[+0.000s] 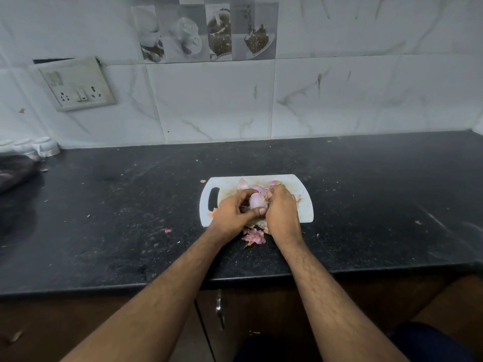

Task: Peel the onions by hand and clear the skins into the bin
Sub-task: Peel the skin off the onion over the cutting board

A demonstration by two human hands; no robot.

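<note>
A pale purple onion is held over the white cutting board. My left hand grips it from the left, thumb under it. My right hand closes on its right side, fingers curled at the skin near the top. Behind the hands, other onions lie on the board. A heap of pink skins rests on the black counter just in front of the board, between my wrists. No bin is in view.
The black counter carries scattered skin flecks, one pink scrap to the left. White cups and a dark cloth sit at the far left. A tiled wall with a socket plate stands behind. A cabinet handle is below the counter edge.
</note>
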